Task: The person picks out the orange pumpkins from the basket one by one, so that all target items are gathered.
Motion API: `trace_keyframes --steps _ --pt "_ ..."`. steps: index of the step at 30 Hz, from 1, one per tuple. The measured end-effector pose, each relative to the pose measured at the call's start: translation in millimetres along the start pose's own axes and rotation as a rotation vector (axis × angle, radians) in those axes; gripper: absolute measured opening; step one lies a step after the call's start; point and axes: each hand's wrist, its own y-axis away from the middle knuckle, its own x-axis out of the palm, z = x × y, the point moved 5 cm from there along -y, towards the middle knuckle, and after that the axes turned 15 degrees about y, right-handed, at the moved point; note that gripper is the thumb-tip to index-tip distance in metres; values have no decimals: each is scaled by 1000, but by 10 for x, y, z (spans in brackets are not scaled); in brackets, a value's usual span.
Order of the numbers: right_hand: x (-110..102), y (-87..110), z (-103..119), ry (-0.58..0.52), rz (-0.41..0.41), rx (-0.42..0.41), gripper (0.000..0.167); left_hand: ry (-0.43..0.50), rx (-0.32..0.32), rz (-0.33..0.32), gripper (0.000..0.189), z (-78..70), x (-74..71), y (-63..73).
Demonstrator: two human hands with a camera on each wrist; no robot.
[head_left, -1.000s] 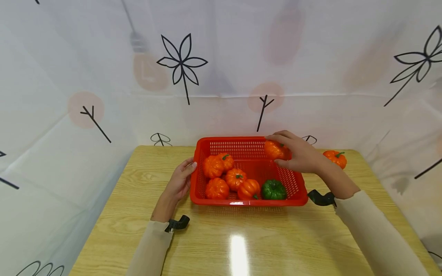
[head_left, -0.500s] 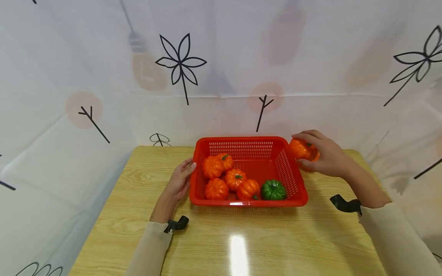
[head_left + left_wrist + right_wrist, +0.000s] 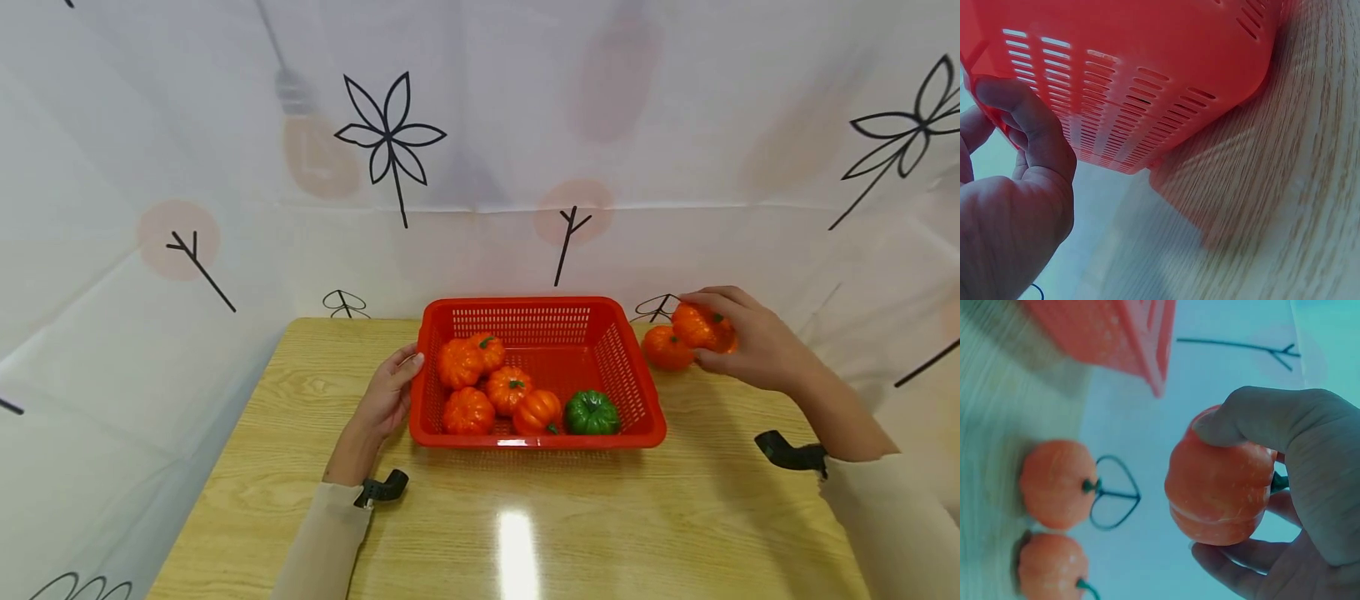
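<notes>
While the left hand (image 3: 386,396) gripped the red basket (image 3: 585,442) by its left rim, the right hand (image 3: 761,346) pinched an orange pumpkin (image 3: 696,325) between thumb and fingers, right of the basket and above two loose pumpkins (image 3: 1057,484) on the worktop (image 3: 600,517).

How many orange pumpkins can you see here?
8: five pumpkins in the red basket, one held pumpkin in the right hand, and two table pumpkins right of the basket, seen together from the right wrist. Others may be hidden.

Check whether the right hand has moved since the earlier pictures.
Yes: in the head view the right hand has moved rightward, farther from the middle twig drawing, holding an orange pumpkin.
</notes>
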Motion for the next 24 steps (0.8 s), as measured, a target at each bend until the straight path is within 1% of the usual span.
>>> trace_keyframes --steps 5,9,12,16,24 --pt "5 87 -193 -12 30 77 75 -4 2 -6 46 -3 -8 -1" --pt "21 132 -349 11 30 102 76 10 3 -4 43 -4 0 2" --pt "44 152 -461 20 31 124 75 5 1 -1 45 -2 -2 0" --pt "75 191 -600 17 45 178 75 -9 -4 3 49 -1 -1 -4" --pt "148 232 -805 32 58 238 75 -2 -6 4 50 0 -10 -1"
